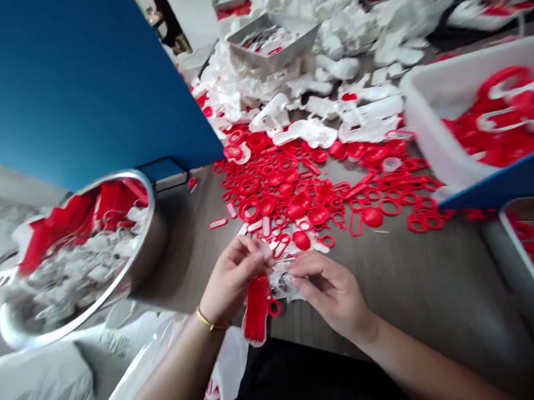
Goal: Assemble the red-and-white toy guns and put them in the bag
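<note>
Table (420,293) just below the red rings (285,192): left hand (230,282) and right hand (331,293) both pinched on flimsy white packet (282,284), red strip (255,310) hanging beside it, both look light and soft, best held by edges.

A heap of red plastic rings (288,186) covers the counter (437,285). Left of the heap sits a steel basin (153,244) of red and white pieces, right of it a white plastic tub (427,134), and beyond it a metal tray (275,56).
</note>
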Demonstrator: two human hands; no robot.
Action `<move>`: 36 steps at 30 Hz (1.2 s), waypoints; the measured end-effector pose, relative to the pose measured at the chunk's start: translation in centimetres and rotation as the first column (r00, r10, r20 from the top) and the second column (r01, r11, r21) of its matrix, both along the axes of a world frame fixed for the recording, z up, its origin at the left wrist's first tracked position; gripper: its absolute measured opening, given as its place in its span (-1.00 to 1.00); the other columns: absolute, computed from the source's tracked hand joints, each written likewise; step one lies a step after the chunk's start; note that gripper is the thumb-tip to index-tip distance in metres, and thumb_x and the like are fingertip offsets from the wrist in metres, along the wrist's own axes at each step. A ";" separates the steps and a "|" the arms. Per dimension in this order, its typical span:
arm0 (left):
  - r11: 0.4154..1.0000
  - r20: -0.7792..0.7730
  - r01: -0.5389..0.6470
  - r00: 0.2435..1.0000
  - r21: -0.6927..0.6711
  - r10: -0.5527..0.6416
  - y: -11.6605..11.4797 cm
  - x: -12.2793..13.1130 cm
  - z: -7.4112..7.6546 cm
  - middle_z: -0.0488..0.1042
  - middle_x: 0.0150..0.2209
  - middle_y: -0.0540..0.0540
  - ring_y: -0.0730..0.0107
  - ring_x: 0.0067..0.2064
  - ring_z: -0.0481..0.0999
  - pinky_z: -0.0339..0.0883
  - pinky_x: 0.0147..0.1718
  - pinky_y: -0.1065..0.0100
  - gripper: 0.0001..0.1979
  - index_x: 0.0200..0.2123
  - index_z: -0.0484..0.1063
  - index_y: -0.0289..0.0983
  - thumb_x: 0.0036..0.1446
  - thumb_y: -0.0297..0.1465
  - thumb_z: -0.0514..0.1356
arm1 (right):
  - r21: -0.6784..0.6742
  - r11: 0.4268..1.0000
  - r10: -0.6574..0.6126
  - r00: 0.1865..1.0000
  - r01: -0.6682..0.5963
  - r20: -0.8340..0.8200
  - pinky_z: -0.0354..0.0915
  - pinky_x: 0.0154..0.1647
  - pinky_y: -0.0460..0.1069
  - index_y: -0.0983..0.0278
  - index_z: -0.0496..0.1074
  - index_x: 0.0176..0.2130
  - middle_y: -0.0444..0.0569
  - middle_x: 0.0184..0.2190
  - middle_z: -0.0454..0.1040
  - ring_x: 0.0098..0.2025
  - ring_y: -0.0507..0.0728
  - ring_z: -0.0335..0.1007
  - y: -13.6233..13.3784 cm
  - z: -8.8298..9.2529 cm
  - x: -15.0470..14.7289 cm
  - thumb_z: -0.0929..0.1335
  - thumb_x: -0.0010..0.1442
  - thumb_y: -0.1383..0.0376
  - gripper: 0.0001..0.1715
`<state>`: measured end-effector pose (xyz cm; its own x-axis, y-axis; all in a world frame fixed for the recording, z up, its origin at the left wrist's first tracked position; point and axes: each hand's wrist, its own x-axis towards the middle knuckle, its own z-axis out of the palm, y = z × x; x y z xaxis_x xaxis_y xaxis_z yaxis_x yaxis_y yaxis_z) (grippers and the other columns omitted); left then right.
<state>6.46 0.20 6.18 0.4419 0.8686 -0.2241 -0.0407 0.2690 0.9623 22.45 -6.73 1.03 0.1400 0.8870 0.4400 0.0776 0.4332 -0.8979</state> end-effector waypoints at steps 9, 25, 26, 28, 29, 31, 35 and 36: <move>0.911 0.371 -0.052 0.902 -0.409 0.219 -5.6 -4.6 -1.4 0.50 -0.41 -0.02 0.55 -0.44 0.49 0.36 -0.52 0.59 -0.72 -0.19 0.42 -0.30 0.05 -0.33 0.35 | 0.035 0.989 0.120 0.919 -0.143 0.375 0.39 -0.18 -0.02 0.19 0.43 -0.26 -0.15 -0.36 0.53 -0.27 0.05 0.48 0.9 3.4 -3.1 0.38 0.16 0.43 -0.86; 0.977 0.413 -0.075 0.898 -0.199 0.153 -7.2 -7.0 -2.4 0.47 -0.24 -0.05 0.52 -0.27 0.47 0.41 -0.29 0.47 -0.75 -0.21 0.43 -0.29 0.02 -0.43 0.36 | 0.043 0.981 0.113 0.732 -0.191 0.672 0.36 0.01 0.13 0.20 0.36 -0.40 -0.19 -0.52 0.46 -0.43 0.05 0.42 0.6 5.0 -5.1 0.36 0.09 0.42 -0.89; 0.983 0.399 -0.074 0.907 -0.165 0.136 -7.3 -7.0 -2.5 0.47 -0.24 -0.05 0.52 -0.27 0.47 0.40 -0.29 0.47 -0.75 -0.21 0.42 -0.30 0.03 -0.44 0.36 | 0.035 0.980 0.121 0.726 -0.196 0.676 0.37 -0.01 0.12 0.20 0.36 -0.40 -0.19 -0.52 0.46 -0.43 0.05 0.42 0.6 5.1 -5.1 0.36 0.09 0.41 -0.89; 0.991 0.376 -0.086 0.919 -0.106 0.120 -7.5 -6.8 -2.6 0.46 -0.26 -0.05 0.54 -0.29 0.46 0.38 -0.32 0.50 -0.76 -0.20 0.41 -0.30 0.05 -0.44 0.34 | -0.006 0.979 0.153 0.720 -0.202 0.677 0.41 -0.11 0.05 0.20 0.36 -0.39 -0.18 -0.50 0.48 -0.41 0.06 0.44 0.7 5.1 -4.9 0.35 0.10 0.41 -0.90; 0.992 0.375 -0.102 0.919 -0.079 0.125 -7.6 -6.6 -2.6 0.46 -0.26 -0.05 0.54 -0.29 0.46 0.38 -0.33 0.50 -0.76 -0.19 0.40 -0.29 0.06 -0.44 0.33 | -0.027 0.978 0.171 0.719 -0.208 0.673 0.42 -0.16 0.02 0.19 0.37 -0.38 -0.17 -0.48 0.49 -0.39 0.06 0.46 0.6 5.1 -4.7 0.35 0.11 0.40 -0.90; 0.987 0.381 -0.161 0.912 -0.011 0.153 -8.0 -6.2 -2.7 0.45 -0.23 -0.06 0.51 -0.26 0.48 0.39 -0.32 0.48 -0.77 -0.18 0.39 -0.28 0.09 -0.41 0.31 | -0.060 0.974 0.202 0.725 -0.217 0.658 0.42 -0.20 -0.02 0.18 0.38 -0.35 -0.16 -0.42 0.52 -0.32 0.08 0.49 0.5 4.9 -4.2 0.34 0.13 0.39 -0.90; 0.905 0.279 -0.305 0.934 0.298 0.223 -8.5 -5.0 -2.8 0.48 -0.18 -0.13 0.36 -0.14 0.50 0.41 -0.14 0.34 -0.79 -0.18 0.40 -0.29 0.12 -0.38 0.29 | -0.134 0.962 0.271 0.799 -0.236 0.536 0.42 -0.09 0.01 0.10 0.42 -0.23 -0.10 -0.32 0.53 -0.21 0.11 0.50 0.3 3.8 -3.2 0.36 0.19 0.32 -0.89; 0.861 0.231 -0.314 0.944 0.401 0.238 -8.5 -4.7 -2.7 0.49 -0.17 -0.14 0.34 -0.11 0.50 0.39 -0.07 0.30 -0.81 -0.18 0.41 -0.30 0.13 -0.39 0.28 | -0.176 0.953 0.302 0.818 -0.247 0.490 0.44 -0.15 0.01 0.09 0.42 -0.20 -0.07 -0.29 0.52 -0.22 0.12 0.50 0.3 3.5 -3.0 0.38 0.18 0.25 -0.87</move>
<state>1.78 -8.29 3.43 0.1669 0.9534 0.2512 -0.2223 -0.2118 0.9517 19.41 -6.41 4.53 -0.3335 0.8975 0.2885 0.4233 0.4160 -0.8048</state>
